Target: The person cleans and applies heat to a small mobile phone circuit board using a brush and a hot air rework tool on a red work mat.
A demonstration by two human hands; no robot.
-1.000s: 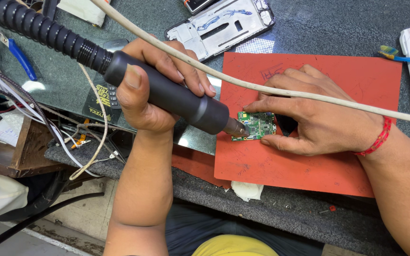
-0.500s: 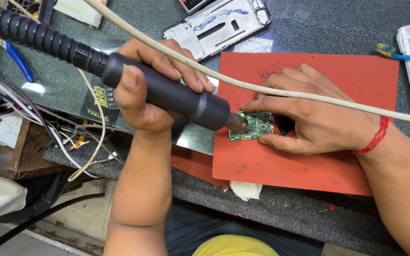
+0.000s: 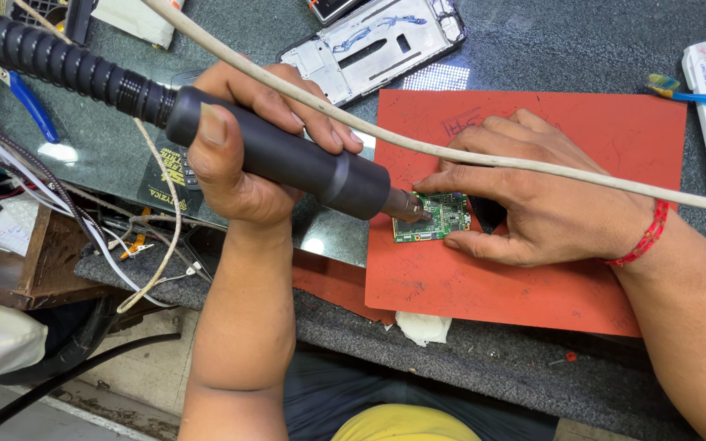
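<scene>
From the head view, your left hand (image 3: 247, 155) is wrapped around the dark barrel of the hot-air wand (image 3: 288, 159), fingers curled tight over the top and thumb along the near side. Its ribbed hose runs off to the upper left of the frame. The metal nozzle (image 3: 408, 207) sits right at the left edge of the small green board (image 3: 435, 218); whether it touches the board or hangs just above it cannot be told from here.

The board lies at the centre of the frame, near the left edge of the red mat (image 3: 533, 269). Your right hand (image 3: 541, 196) pins it there: the index fingertip presses the top edge, the thumb braces the lower right corner, and the other fingers lie spread flat on the mat behind.

To do this well, I would keep the nozzle clear of your index fingertip, which sits very near the hot end. Hold the wand steady and square to the spot you are working, and keep light, even pressure on the board so it does not slide on the mat.

A pale cable (image 3: 484, 155) crosses the frame over both hands; mind that it does not drag on your right wrist. A phone frame (image 3: 377, 45) lies at upper centre, well apart from the board.
</scene>
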